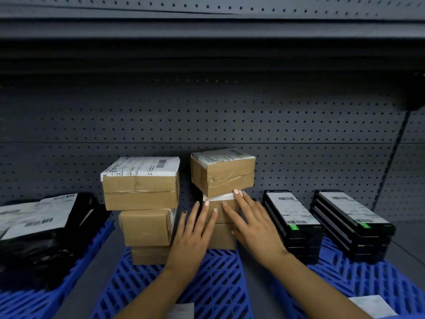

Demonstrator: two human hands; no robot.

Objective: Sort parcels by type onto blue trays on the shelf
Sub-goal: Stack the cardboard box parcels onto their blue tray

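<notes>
We are looking into a dark gray shelf (pixel 108 261) with a wall of small holes (pixel 207 116) behind it and another shelf board (pixel 207 31) above; 3 blue trays with open slats sit side by side on the shelf. The left blue tray (pixel 34 300) holds black plastic mail bags (pixel 46 238) with white labels; the middle blue tray (pixel 213 284) holds brown boxes wrapped in tape; the right blue tray (pixel 358 279) holds 2 piles of flat black boxes (pixel 296 222) with white labels.

On the middle tray we see 2 piles; the left pile (pixel 145 208) has 3 brown boxes, and the right pile has a top brown box (pixel 223 171) sitting a bit turned on a lower brown box (pixel 220 226).

Our left hand (pixel 193 233) lies flat on the front of the lower brown box, fingers straight and a little spread, holding nothing; our right hand (pixel 255 224) also lies flat on that box, fingers straight, with the tips touching the white label at its top edge, just under the top brown box; neither hand wraps around the box.
</notes>
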